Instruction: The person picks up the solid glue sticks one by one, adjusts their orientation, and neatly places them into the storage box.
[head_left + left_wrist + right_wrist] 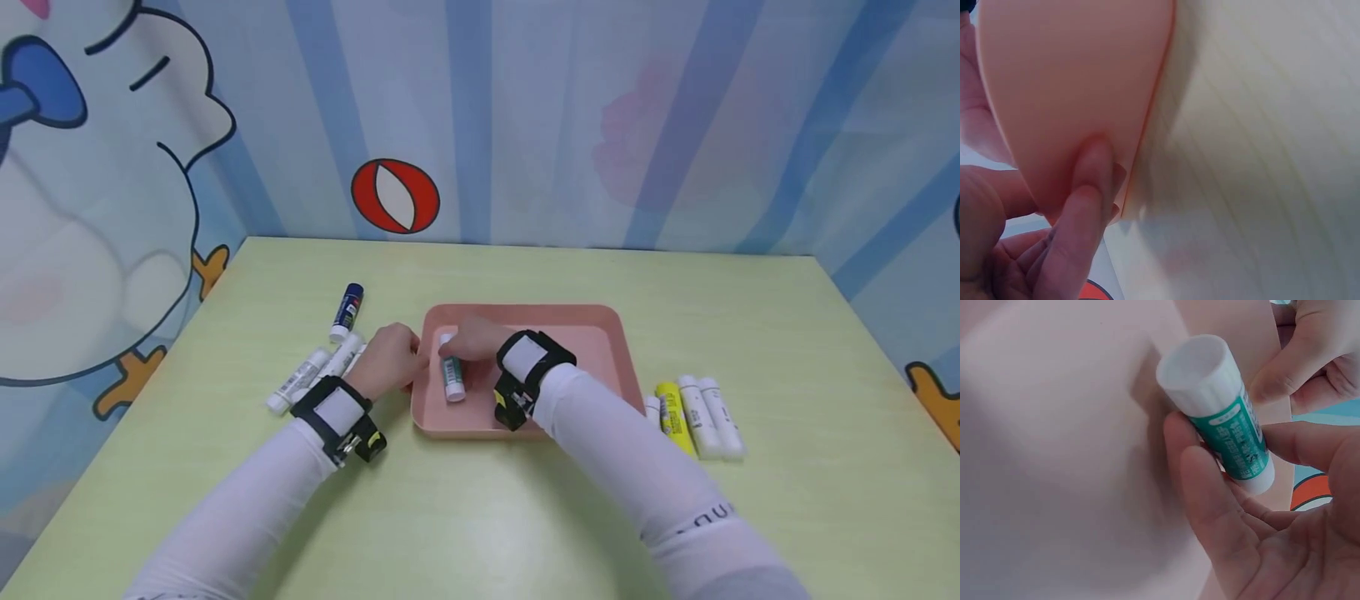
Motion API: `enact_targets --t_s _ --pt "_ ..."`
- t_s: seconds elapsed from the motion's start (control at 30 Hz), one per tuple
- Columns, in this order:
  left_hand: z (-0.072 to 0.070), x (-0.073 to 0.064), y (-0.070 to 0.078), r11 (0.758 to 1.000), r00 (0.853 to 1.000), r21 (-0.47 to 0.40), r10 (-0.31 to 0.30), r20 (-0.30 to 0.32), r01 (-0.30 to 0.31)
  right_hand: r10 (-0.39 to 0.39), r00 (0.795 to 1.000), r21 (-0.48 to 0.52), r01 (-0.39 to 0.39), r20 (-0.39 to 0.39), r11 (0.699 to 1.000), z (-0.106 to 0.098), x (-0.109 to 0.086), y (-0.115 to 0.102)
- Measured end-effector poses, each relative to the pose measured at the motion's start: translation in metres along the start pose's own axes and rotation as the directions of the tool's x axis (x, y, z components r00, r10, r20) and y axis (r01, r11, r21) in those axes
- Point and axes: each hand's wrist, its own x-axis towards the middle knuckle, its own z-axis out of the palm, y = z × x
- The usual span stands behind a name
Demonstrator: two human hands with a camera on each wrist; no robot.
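Note:
A glue stick [453,381] with a green label and white ends is in my right hand [478,338], at the left end of the pink tray [592,315]. In the right wrist view, thumb and fingers grip the glue stick [1233,440] around its label, its wide white end facing the camera. My left hand [387,360] holds the tray's left side. The left wrist view shows its fingers [1092,169] against the tray's outer wall [1079,69], with the thumb toward the rim.
Left of the tray lie a dark blue glue stick [347,312] and several white ones [300,379], partly behind the left hand. On the right, a yellow glue stick [675,419] lies beside white ones [699,417], one partly covered by the right sleeve. A patterned curtain [517,125] stands behind the table.

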Motion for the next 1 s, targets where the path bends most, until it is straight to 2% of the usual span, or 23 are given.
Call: enact_targets --t_s 0.2,0.37,0.5,0.67,0.87,1.0 --pt "0.001 0.003 -0.002 1.0 1.0 0.009 -0.01 0.007 0.01 0.021 1.0 0.101 -0.023 0.014 0.995 0.003 0.009 0.003" --pt "0.001 0.004 -0.003 1.0 1.0 0.007 -0.018 0.006 0.018 0.008 0.999 0.116 -0.012 0.033 0.993 0.003 0.01 0.005" --pt "0.001 0.004 -0.004 1.0 1.0 0.005 -0.012 0.002 0.012 0.042 0.998 0.132 -0.049 0.053 0.99 0.004 0.009 0.005" --pt "0.002 0.004 -0.004 0.999 0.999 -0.001 -0.032 0.008 0.032 0.077 0.995 0.139 -0.085 0.064 0.987 0.003 0.007 0.003" --pt "0.001 0.003 -0.003 0.999 0.999 -0.003 -0.037 0.011 0.037 0.041 0.996 0.11 -0.049 0.074 0.993 -0.003 0.004 0.008" --pt "0.0 0.002 -0.001 0.999 0.999 -0.004 -0.038 0.009 0.038 -0.005 0.999 0.078 0.002 0.044 0.997 -0.016 -0.009 0.008"
